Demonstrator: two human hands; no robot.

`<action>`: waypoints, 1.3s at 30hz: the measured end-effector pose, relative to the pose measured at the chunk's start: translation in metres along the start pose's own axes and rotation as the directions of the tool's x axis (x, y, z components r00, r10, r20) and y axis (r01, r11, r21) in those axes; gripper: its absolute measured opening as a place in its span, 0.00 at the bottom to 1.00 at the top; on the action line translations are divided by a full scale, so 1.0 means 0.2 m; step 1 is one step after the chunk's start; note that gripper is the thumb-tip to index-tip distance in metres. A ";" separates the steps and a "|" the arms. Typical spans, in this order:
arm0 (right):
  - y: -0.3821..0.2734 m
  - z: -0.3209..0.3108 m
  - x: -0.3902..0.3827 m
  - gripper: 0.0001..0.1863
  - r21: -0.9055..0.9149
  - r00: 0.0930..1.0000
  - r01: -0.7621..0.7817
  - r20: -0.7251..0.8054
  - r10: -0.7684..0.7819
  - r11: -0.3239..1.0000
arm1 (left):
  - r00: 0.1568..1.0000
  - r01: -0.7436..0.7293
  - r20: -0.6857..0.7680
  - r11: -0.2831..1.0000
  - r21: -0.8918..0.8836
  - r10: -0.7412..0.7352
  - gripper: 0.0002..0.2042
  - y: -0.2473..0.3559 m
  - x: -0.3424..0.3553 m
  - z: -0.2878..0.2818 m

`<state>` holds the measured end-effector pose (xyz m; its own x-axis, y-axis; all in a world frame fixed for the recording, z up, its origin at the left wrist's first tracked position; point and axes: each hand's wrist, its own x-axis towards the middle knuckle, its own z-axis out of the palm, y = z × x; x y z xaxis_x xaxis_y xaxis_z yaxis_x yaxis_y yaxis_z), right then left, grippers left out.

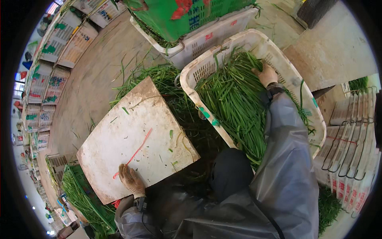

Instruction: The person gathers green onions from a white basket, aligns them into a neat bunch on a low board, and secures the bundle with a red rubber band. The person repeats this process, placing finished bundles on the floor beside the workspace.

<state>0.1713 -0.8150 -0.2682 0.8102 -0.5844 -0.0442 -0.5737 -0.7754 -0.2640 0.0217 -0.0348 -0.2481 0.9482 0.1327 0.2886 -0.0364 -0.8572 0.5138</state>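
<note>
Okay, white crate: grubby white plastic crate with slotted walls (205, 72), just right of the flat off-white board (123, 137), loaded with a big heap of long, thin green stalks (236, 99).
Other crates: bright green plastic crate with red patches (159, 20) sits on a second white plastic crate (195, 51) past the board's far edge; dark green plastic crate (85, 186), left of the board, is full of stalks too.
Stalk direction: mostly lengthwise in the crate, roughly parallel to the board's right edge, fanning out a bit toward the near end.
Red strip: skinny red ribbon-like strip (139, 147) lying slantwise on the board, far end toward the right edge, near end by the left hand (131, 181).
Textures: board's stained brown and dotted with leaf scraps; stalks look smooth, grassy; sleeves (286, 135) are shiny grey plastic.
Left fingers: bent close together at the board's near side, over the strip; can't tell if they're pinching it.
Right hand (266, 75): right of the board, inside the white crate, fingers curled against the stalks, tips partly hidden, so can't tell if it's gripping any.
</note>
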 end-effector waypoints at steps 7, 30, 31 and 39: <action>-0.08 0.00 -0.10 0.80 -0.365 0.882 0.110 0.465 0.079 0.924 | 1.000 0.014 -0.004 1.000 0.018 -0.013 0.18 0.02 0.00 0.00; 0.15 -0.03 0.03 0.73 -0.214 0.896 0.111 0.445 -0.004 0.970 | 1.000 -0.017 -0.025 0.998 0.068 0.018 0.19 0.06 0.02 -0.01; 0.16 -0.03 0.02 0.73 -0.194 0.897 0.152 0.439 -0.052 0.969 | 1.000 0.010 -0.016 0.998 0.055 -0.009 0.19 0.06 0.02 -0.01; 0.33 -0.08 -0.12 0.77 -0.159 0.912 0.204 0.390 -0.129 0.966 | 0.999 -0.034 -0.003 0.995 0.089 0.034 0.18 0.06 0.01 -0.02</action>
<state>0.1112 -0.8561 -0.2695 0.8595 -0.3399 -0.3818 -0.4078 -0.9062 -0.1113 0.0223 -0.0422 -0.2384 0.9455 0.1047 0.3084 -0.0401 -0.9022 0.4294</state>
